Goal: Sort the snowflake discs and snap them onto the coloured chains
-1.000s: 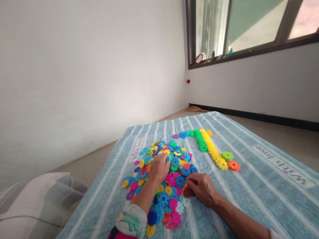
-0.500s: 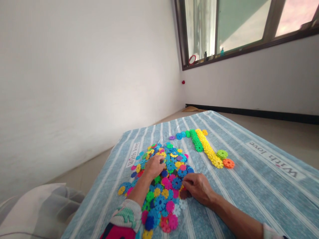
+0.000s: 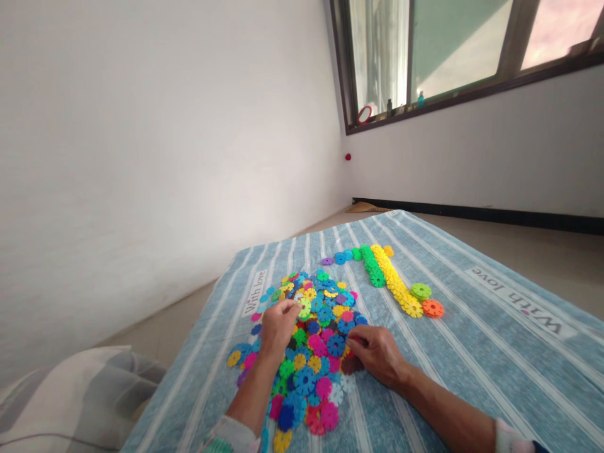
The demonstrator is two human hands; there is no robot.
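A heap of colourful notched plastic discs (image 3: 306, 380) lies spread over the striped cloth. Over its upper part, my left hand (image 3: 278, 324) pinches a lime-green notched disc (image 3: 304, 307) between thumb and fingers. At the heap's right edge, my right hand (image 3: 380, 353) has its fingers curled together beside a dark blue disc (image 3: 336, 345); whatever it may hold is hidden. Beyond the heap lie a row of overlapping green discs (image 3: 372, 267) and a longer row of yellow discs (image 3: 394, 280). Another lime-green disc (image 3: 421, 290) and an orange disc (image 3: 433, 308) lie by the yellow row's near end.
The blue striped cloth (image 3: 453, 371) covers the table. A few blue discs (image 3: 340, 258) and a purple disc (image 3: 327, 261) trail left from the green row. Grey and white fabric (image 3: 70, 396) lies at lower left. A white wall (image 3: 165, 138) stands on the left.
My left hand has drawn back slightly towards me and to the left, and the lime-green disc now shows clearly in its fingers. My right hand has barely moved.
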